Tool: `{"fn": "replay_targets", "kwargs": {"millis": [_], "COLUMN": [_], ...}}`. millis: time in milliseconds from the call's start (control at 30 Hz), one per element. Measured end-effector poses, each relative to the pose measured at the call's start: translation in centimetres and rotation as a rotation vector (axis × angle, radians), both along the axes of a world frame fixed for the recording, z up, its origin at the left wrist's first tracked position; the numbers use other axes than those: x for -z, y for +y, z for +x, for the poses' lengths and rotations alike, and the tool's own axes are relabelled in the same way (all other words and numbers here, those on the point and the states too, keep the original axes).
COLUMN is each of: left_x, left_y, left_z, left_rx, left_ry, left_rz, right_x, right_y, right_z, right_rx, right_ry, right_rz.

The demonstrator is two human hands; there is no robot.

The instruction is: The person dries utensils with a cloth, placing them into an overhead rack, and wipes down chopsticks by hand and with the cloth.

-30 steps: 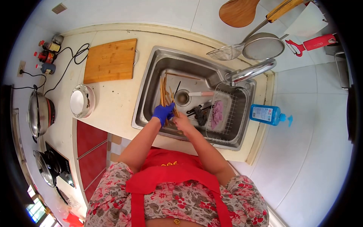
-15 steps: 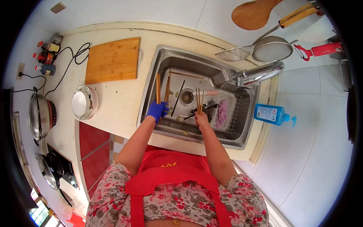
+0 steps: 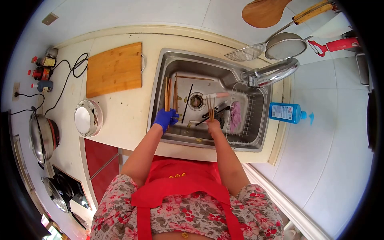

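Note:
My left hand (image 3: 165, 119), in a blue glove, is wrapped round some chopsticks (image 3: 167, 94) at the left side of the steel sink (image 3: 157, 80). My bare right hand (image 3: 214, 125) grips a smaller bunch of chopsticks (image 3: 210, 107) over the sink's middle. Between the hands a black chopstick (image 3: 187, 103) lies on the sink floor, left of the drain (image 3: 196, 101). Another wooden chopstick (image 3: 195, 78) lies near the far wall of the basin. A knife with a pale pink handle (image 3: 216, 95) rests by the drain. Dark items beside my right hand are partly hidden.
A wire rack (image 3: 249, 116) and a purple cloth (image 3: 236, 116) are at the sink's right. The faucet (image 3: 276, 73) reaches over the back right corner, with a blue soap bottle (image 3: 286, 113) nearby. A cutting board (image 3: 115, 70) and bowls (image 3: 87, 118) are on the left counter.
My hands were together over the sink a second ago; they have since moved apart, each with chopsticks. The view has shifted slightly.

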State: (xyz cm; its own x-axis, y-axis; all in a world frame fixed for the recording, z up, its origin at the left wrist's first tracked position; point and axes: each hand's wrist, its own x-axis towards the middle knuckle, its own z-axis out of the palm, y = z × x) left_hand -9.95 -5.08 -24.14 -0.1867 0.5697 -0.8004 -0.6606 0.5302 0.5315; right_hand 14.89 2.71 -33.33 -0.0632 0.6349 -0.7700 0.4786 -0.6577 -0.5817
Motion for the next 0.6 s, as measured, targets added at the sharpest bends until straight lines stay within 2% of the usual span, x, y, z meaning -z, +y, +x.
{"fn": "replay_targets", "kwargs": {"millis": [100,167,267,367,400,467,600], "left_x": [0.0,-0.3,0.0,-0.8,-0.5,0.2,-0.6], "left_y": [-0.2,-0.4,-0.6,-0.8,-0.9,-1.1,-1.4], "left_z": [-0.4,-0.6,-0.8,-1.4,-1.6,-1.9,-2.0], "left_rx": [0.034,0.019,-0.010,0.014,0.016,0.012,0.072], "left_ry": [0.041,0.038,0.025,0.058,0.062,0.059,0.081], "left_rz": [0.026,0.045,0.009,0.014,0.015,0.015,0.019], "right_x": [2.3,4.7,2.1,3.8,4.5,5.8,6.1], "right_y": [0.9,1.1,1.0,0.7,0.5,0.2,0.3], "right_z": [0.7,1.0,-1.2,-2.9,-3.6,-5.1,-8.9], "right_rx": [-0.018,-0.251,-0.143,-0.143,-0.141,-0.237,-0.265], "right_ry": [-0.127,-0.251,-0.247,-0.161,-0.157,-0.183,-0.335], "right_rz": [0.008,0.180,0.078,-0.033,-0.032,0.151,0.142]}}
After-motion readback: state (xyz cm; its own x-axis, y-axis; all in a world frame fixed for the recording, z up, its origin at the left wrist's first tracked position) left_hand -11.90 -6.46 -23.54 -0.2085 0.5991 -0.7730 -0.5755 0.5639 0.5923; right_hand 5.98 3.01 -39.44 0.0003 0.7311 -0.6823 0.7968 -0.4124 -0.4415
